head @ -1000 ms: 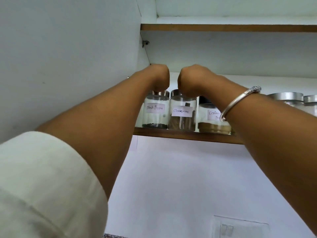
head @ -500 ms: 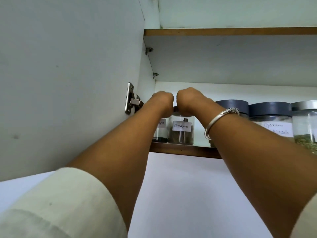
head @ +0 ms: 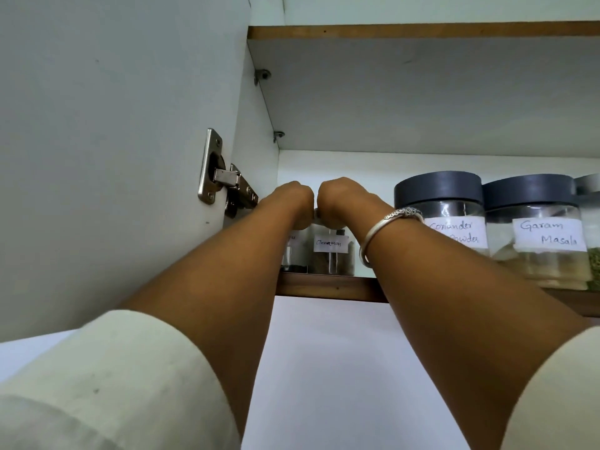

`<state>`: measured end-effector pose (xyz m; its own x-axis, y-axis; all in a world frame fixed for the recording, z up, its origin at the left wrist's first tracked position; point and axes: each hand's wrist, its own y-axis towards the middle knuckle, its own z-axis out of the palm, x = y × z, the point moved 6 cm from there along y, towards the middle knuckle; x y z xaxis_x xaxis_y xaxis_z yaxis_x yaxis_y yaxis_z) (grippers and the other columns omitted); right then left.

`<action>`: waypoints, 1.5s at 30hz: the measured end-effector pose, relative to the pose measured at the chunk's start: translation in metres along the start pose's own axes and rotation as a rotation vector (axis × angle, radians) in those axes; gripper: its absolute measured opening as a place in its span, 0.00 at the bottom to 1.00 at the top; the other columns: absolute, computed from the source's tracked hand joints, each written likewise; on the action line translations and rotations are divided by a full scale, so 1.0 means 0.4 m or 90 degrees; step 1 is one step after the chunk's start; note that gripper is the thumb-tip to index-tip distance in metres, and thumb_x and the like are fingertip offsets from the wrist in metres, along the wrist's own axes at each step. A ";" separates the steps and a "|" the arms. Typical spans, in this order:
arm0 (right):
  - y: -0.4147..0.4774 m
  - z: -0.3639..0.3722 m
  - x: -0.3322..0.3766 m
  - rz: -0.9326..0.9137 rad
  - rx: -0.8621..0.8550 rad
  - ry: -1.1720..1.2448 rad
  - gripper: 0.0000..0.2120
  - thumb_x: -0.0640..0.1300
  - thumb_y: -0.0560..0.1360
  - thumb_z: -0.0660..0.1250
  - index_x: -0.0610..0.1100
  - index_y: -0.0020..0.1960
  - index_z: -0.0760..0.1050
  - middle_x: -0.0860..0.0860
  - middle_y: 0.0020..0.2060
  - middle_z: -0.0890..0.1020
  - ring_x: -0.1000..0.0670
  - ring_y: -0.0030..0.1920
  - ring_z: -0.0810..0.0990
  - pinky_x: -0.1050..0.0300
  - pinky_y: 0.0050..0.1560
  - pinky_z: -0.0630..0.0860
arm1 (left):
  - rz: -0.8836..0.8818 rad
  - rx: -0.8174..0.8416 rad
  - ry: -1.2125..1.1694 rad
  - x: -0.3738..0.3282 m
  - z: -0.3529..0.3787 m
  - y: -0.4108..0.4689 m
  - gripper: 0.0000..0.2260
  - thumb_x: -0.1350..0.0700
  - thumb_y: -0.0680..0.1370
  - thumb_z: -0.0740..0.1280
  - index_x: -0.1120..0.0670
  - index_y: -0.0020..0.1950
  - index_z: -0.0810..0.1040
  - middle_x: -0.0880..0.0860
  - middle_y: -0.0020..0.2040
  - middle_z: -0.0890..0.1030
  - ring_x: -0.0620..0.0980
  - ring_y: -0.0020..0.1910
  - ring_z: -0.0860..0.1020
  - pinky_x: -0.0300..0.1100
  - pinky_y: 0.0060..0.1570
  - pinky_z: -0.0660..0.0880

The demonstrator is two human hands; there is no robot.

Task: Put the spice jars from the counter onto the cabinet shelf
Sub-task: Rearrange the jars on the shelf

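Head view, sole entry. Cabinet shelf [head: 328,289]: brown wooden front edge crossing the middle of the frame, seen from below; open door with steel hinge [head: 224,186] at middle left. Left hand [head: 292,198]: curled into a fist over the lid of the far-left jar [head: 293,254], label mostly hidden behind the forearm, dark contents at its base; fingers themselves out of sight, so the grip is judged closed on the lid, not confirmed. Right hand [head: 341,198]: likewise fisted, knuckles up, over the steel lid of the cinnamon jar [head: 331,254]; silver bangle [head: 386,227] at the wrist. The two hands sit just beside each other, nearly touching. Governing relation: each jar stands upright directly beneath its own hand, long axis vertical, base apparently resting on the shelf well behind the front edge at centre frame; release would call for opening the fingers and drawing straight back toward the lower frame. Cinnamon jar: clear glass, white handwritten label, brown sticks inside. To the right of centre, nearer the shelf edge: coriander powder jar [head: 454,228] and garam masala jar [head: 545,241], clear bodies, dark grey lids, pale powder; a further jar cut off at the right frame edge. Counter not in view.
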<state>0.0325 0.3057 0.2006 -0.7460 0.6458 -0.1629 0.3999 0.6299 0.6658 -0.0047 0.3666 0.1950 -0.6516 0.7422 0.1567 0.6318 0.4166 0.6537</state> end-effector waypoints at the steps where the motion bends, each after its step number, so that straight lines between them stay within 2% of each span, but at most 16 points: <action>1: 0.006 0.008 0.001 0.002 0.004 -0.001 0.18 0.47 0.77 0.64 0.42 0.32 0.64 0.48 0.30 0.68 0.51 0.29 0.66 0.59 0.27 0.62 | 0.006 0.006 -0.001 -0.003 0.004 0.003 0.09 0.57 0.79 0.62 0.59 0.55 0.76 0.53 0.39 0.70 0.53 0.43 0.70 0.42 0.46 0.69; 6: 0.029 0.031 0.009 -0.003 0.031 -0.032 0.14 0.41 0.77 0.62 0.42 0.33 0.65 0.48 0.31 0.69 0.51 0.29 0.67 0.57 0.40 0.68 | 0.017 0.053 -0.015 -0.003 0.021 0.006 0.11 0.58 0.79 0.59 0.58 0.60 0.75 0.55 0.49 0.74 0.54 0.46 0.72 0.45 0.51 0.71; 8: 0.031 0.045 0.012 -0.012 0.036 -0.040 0.14 0.38 0.76 0.62 0.42 0.32 0.66 0.48 0.31 0.70 0.51 0.30 0.67 0.57 0.42 0.68 | 0.015 0.074 -0.007 -0.001 0.030 0.002 0.12 0.60 0.79 0.58 0.57 0.61 0.75 0.55 0.49 0.75 0.54 0.45 0.73 0.46 0.51 0.72; 11: 0.034 0.066 0.010 -0.024 0.053 -0.047 0.14 0.36 0.74 0.61 0.43 0.30 0.66 0.48 0.30 0.70 0.50 0.30 0.68 0.55 0.42 0.67 | 0.019 0.110 -0.022 -0.002 0.045 -0.004 0.16 0.63 0.78 0.57 0.57 0.65 0.73 0.57 0.58 0.77 0.56 0.51 0.75 0.47 0.54 0.73; 15: 0.037 0.076 0.001 -0.025 0.050 -0.042 0.12 0.38 0.74 0.61 0.42 0.32 0.67 0.49 0.31 0.70 0.50 0.31 0.69 0.55 0.43 0.68 | 0.035 0.083 -0.038 -0.014 0.049 -0.015 0.16 0.61 0.79 0.58 0.58 0.68 0.70 0.58 0.63 0.74 0.56 0.57 0.75 0.44 0.51 0.69; 18: 0.033 0.083 0.004 -0.029 0.056 -0.008 0.03 0.38 0.75 0.61 0.41 0.44 0.74 0.48 0.37 0.74 0.46 0.40 0.74 0.54 0.45 0.69 | 0.027 0.054 -0.075 -0.019 0.047 -0.022 0.18 0.64 0.78 0.59 0.60 0.68 0.68 0.60 0.64 0.73 0.58 0.60 0.74 0.46 0.56 0.70; 20: 0.026 0.082 0.003 -0.015 0.053 0.051 0.10 0.41 0.75 0.63 0.42 0.55 0.75 0.45 0.50 0.78 0.42 0.52 0.76 0.51 0.47 0.70 | 0.008 0.024 -0.099 -0.019 0.039 -0.027 0.20 0.65 0.77 0.60 0.61 0.70 0.64 0.61 0.66 0.71 0.58 0.62 0.72 0.45 0.58 0.70; 22: 0.003 0.050 -0.002 -0.001 -0.057 0.042 0.16 0.43 0.73 0.66 0.44 0.60 0.73 0.45 0.57 0.75 0.42 0.60 0.73 0.50 0.50 0.72 | 0.000 -0.033 -0.132 -0.019 0.023 -0.036 0.21 0.63 0.76 0.62 0.62 0.68 0.63 0.61 0.66 0.69 0.58 0.63 0.70 0.46 0.59 0.69; 24: -0.028 0.012 -0.001 0.002 -0.191 -0.007 0.19 0.45 0.72 0.67 0.44 0.62 0.71 0.45 0.59 0.73 0.43 0.62 0.70 0.50 0.52 0.72 | -0.016 -0.112 -0.178 -0.015 -0.003 -0.055 0.20 0.62 0.75 0.63 0.61 0.66 0.65 0.61 0.65 0.68 0.58 0.63 0.69 0.48 0.61 0.69; 26: -0.058 -0.011 0.007 -0.002 -0.238 -0.054 0.18 0.46 0.73 0.66 0.44 0.62 0.72 0.45 0.59 0.74 0.43 0.62 0.70 0.51 0.53 0.70 | -0.049 -0.187 -0.176 -0.007 -0.031 -0.086 0.20 0.62 0.74 0.65 0.62 0.65 0.65 0.61 0.64 0.67 0.58 0.65 0.67 0.49 0.63 0.67; 28: -0.078 -0.025 0.017 -0.011 -0.225 -0.108 0.18 0.49 0.73 0.65 0.45 0.61 0.72 0.45 0.59 0.75 0.43 0.62 0.70 0.50 0.56 0.69 | -0.062 -0.216 -0.127 -0.009 -0.045 -0.114 0.21 0.61 0.74 0.66 0.63 0.65 0.65 0.62 0.64 0.67 0.59 0.67 0.65 0.49 0.67 0.64; 32: -0.124 -0.070 0.027 -0.067 -0.195 -0.168 0.18 0.52 0.73 0.64 0.47 0.61 0.73 0.44 0.60 0.75 0.43 0.64 0.69 0.47 0.63 0.65 | -0.044 -0.186 -0.169 -0.012 -0.059 -0.164 0.20 0.60 0.74 0.67 0.62 0.64 0.67 0.61 0.62 0.69 0.58 0.60 0.71 0.48 0.58 0.70; 34: -0.154 -0.097 0.012 -0.091 -0.177 -0.162 0.18 0.53 0.73 0.64 0.47 0.60 0.74 0.44 0.60 0.75 0.42 0.64 0.69 0.46 0.67 0.62 | 0.003 -0.164 -0.200 -0.030 -0.079 -0.187 0.20 0.58 0.74 0.67 0.60 0.63 0.67 0.59 0.61 0.70 0.57 0.58 0.72 0.47 0.56 0.72; 39: -0.234 -0.155 -0.062 -0.100 -0.158 -0.137 0.19 0.53 0.75 0.61 0.45 0.62 0.72 0.43 0.60 0.76 0.42 0.65 0.69 0.45 0.69 0.58 | 0.108 -0.102 -0.206 -0.104 -0.146 -0.230 0.21 0.59 0.74 0.65 0.58 0.66 0.67 0.56 0.60 0.70 0.53 0.54 0.72 0.43 0.50 0.71; 42: -0.273 -0.188 -0.121 -0.093 -0.161 -0.104 0.18 0.50 0.77 0.58 0.43 0.62 0.71 0.42 0.59 0.77 0.40 0.62 0.70 0.45 0.67 0.61 | 0.150 -0.086 -0.203 -0.157 -0.188 -0.252 0.23 0.59 0.74 0.65 0.57 0.68 0.65 0.56 0.61 0.70 0.53 0.55 0.72 0.41 0.49 0.68; 45: -0.309 -0.224 -0.187 -0.079 -0.144 -0.077 0.17 0.50 0.76 0.57 0.41 0.60 0.71 0.41 0.55 0.78 0.39 0.57 0.73 0.47 0.60 0.67 | 0.183 -0.062 -0.200 -0.214 -0.223 -0.275 0.24 0.58 0.74 0.65 0.55 0.69 0.63 0.56 0.61 0.71 0.52 0.54 0.71 0.42 0.49 0.68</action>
<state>-0.0087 0.1409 0.1956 -0.7079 0.6247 -0.3297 0.1705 0.6041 0.7785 -0.0560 0.2105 0.1756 -0.2863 0.9507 0.1188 0.7160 0.1299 0.6860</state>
